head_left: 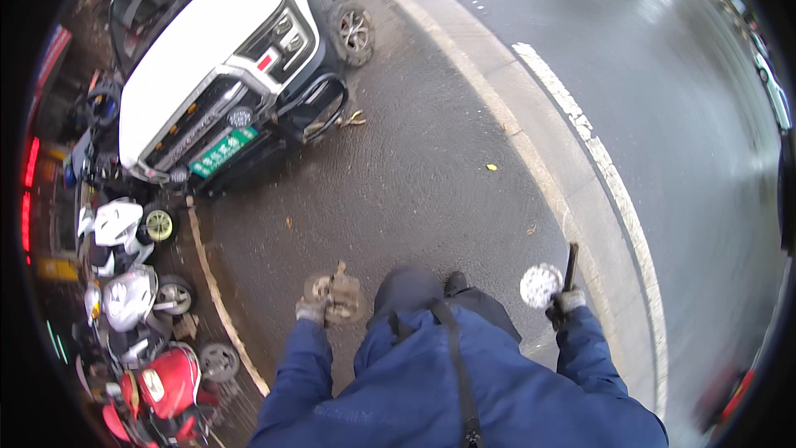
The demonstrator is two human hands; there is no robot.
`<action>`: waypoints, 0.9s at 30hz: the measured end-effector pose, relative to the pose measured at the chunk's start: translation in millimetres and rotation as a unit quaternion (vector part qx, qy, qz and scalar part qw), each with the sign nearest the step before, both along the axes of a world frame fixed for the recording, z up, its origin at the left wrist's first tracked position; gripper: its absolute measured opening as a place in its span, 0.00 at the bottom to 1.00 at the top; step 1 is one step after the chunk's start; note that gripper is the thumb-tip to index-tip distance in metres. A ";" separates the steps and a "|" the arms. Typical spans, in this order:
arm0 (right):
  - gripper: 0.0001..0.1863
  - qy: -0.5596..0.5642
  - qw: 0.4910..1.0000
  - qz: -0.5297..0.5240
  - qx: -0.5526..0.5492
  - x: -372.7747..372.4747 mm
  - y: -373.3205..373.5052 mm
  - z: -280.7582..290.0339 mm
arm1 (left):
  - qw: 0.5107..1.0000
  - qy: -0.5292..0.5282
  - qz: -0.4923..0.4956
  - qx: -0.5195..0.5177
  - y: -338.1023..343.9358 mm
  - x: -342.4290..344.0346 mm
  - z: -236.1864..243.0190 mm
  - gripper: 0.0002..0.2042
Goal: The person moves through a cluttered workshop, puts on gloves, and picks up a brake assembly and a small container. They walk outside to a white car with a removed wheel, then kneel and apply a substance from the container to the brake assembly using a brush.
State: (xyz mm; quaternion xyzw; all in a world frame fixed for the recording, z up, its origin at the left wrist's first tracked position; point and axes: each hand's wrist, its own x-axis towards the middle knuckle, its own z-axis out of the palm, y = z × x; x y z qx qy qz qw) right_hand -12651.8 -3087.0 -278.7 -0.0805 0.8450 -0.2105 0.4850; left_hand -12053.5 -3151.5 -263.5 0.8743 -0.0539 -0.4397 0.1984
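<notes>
My left hand [311, 309], in a grey glove, is closed at the left side of a brownish, roundish object [342, 299] with a blocky top; its kind is unclear. Out to the right, my right hand [570, 301] wears a similar glove with dark parts. Its fingers wrap round a dark stick-like handle [572, 265] that points away from me. Just left of that handle shows a white, speckled round patch or disc [541, 285]; whether it joins the handle I cannot tell. Both arms are in blue sleeves and held apart.
A white vehicle [207, 58] with a green plate is parked ahead on the left. Several scooters, one a red scooter [170, 382], line the left side. To the right, a pale kerb [497, 104] curves along the wet road [647, 75]. A yellow leaf [492, 168] lies on the pavement.
</notes>
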 end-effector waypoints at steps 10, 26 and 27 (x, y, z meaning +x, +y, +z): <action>0.12 -0.074 0.992 0.014 -0.100 -87.5 -405.5 9.5 | 0.996 0.079 -0.034 -0.029 -293.2 -110.3 -50.2 0.29; 0.15 0.049 0.895 0.443 -0.023 -93.3 -976.3 -94.9 | 0.985 0.038 0.136 -0.101 -663.3 -224.2 -57.6 0.22; 0.16 0.091 0.851 0.515 -0.047 -81.0 -1010.2 -98.1 | 0.983 0.042 0.151 -0.094 -681.9 -227.9 -57.6 0.22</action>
